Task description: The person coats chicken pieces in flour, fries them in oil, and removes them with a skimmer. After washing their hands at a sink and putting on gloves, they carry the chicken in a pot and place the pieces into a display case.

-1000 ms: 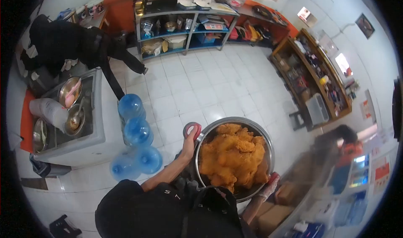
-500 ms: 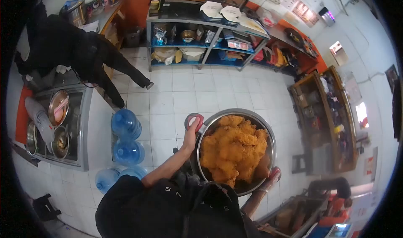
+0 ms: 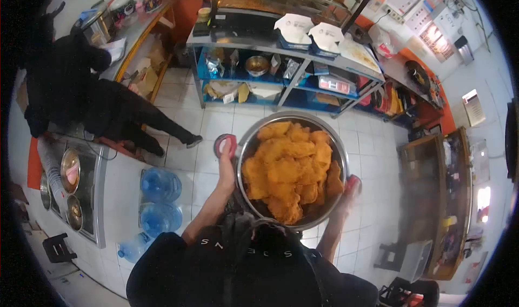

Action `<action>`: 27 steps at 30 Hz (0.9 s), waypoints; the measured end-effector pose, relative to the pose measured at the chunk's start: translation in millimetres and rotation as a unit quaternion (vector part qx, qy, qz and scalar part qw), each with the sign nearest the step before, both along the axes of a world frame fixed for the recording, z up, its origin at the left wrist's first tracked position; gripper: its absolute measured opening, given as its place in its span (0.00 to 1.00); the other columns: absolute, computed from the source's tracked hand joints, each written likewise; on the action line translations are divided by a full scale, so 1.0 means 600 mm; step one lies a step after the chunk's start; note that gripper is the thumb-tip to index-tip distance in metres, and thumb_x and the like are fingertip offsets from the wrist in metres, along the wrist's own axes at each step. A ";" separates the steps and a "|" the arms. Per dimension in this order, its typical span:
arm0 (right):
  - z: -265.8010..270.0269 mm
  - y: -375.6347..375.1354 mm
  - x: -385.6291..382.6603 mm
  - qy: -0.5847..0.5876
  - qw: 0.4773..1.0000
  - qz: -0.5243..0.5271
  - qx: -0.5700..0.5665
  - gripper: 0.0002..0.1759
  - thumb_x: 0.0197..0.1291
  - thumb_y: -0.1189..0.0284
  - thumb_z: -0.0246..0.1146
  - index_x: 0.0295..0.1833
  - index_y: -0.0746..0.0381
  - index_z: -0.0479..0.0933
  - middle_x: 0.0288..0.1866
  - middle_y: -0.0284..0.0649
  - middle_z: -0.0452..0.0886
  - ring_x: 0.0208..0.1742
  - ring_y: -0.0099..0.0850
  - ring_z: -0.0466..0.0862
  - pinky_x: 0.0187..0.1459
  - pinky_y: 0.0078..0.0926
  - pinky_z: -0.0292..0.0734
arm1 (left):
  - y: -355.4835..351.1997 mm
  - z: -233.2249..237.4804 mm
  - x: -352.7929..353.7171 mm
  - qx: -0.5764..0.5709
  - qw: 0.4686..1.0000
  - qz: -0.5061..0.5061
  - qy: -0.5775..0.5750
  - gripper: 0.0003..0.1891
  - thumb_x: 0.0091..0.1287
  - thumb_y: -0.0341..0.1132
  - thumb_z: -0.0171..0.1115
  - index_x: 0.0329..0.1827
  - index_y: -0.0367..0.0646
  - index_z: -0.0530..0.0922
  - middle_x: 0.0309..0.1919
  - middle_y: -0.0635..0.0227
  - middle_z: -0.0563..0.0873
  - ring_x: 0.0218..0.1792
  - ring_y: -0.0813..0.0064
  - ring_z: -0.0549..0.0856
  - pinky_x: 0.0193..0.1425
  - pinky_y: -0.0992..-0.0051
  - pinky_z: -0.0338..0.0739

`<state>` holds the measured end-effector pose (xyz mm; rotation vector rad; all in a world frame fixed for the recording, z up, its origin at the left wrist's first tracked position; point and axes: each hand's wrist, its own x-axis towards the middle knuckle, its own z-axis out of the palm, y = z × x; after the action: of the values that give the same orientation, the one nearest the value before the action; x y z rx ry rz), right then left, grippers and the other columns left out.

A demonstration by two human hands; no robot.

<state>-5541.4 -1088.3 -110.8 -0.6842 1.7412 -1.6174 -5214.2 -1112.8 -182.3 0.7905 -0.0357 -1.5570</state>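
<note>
A large round metal bowl (image 3: 340,139) is in front of my body, heaped with golden fried pieces of food (image 3: 286,169). At the bowl's left side my left hand (image 3: 226,163) is closed on a red-padded handle. On the right side my right hand (image 3: 350,196) grips the other red-padded handle, slightly blurred. The bowl is held up over the tiled floor.
A metal shelf unit (image 3: 243,39) with white boxes (image 3: 294,28) stands ahead. A person in black (image 3: 65,85) leans at the left counter. Blue water jugs (image 3: 161,219) stand on the floor at left. A wooden cabinet (image 3: 451,199) is on the right.
The bowl and both my hands have shifted up and slightly left in view. The shelf unit appears larger and nearer. The person in black has an arm over the counter.
</note>
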 end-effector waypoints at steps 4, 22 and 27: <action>0.005 -0.216 0.009 -0.061 0.997 0.034 -0.032 0.32 0.66 0.42 0.54 0.56 0.60 0.75 0.45 0.40 0.79 0.46 0.33 0.78 0.48 0.32 0.76 | -0.150 0.035 0.001 -0.015 0.990 0.116 -0.082 0.25 0.70 0.56 0.53 0.54 0.44 0.77 0.45 0.65 0.84 0.45 0.70 0.83 0.51 0.72 0.76; -0.044 -0.719 -0.153 -0.055 0.997 0.036 -0.029 0.31 0.67 0.44 0.54 0.59 0.60 0.71 0.55 0.41 0.76 0.53 0.33 0.76 0.56 0.33 0.72 | -0.692 0.042 -0.150 -0.017 0.984 0.124 -0.129 0.24 0.71 0.52 0.55 0.60 0.45 0.73 0.53 0.67 0.80 0.52 0.73 0.79 0.58 0.71 0.73; -0.065 -0.852 -0.291 -0.008 0.995 0.096 -0.017 0.32 0.67 0.44 0.53 0.59 0.62 0.71 0.49 0.42 0.77 0.49 0.33 0.78 0.50 0.34 0.77 | -0.774 0.008 -0.272 0.040 0.986 0.132 -0.090 0.19 0.71 0.51 0.56 0.55 0.48 0.73 0.51 0.69 0.80 0.52 0.75 0.78 0.58 0.72 0.72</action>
<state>-5716.1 -1599.3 -149.5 -0.8251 1.5877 -1.5195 -5377.1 -1577.0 -177.7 0.9578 -0.0005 -1.2408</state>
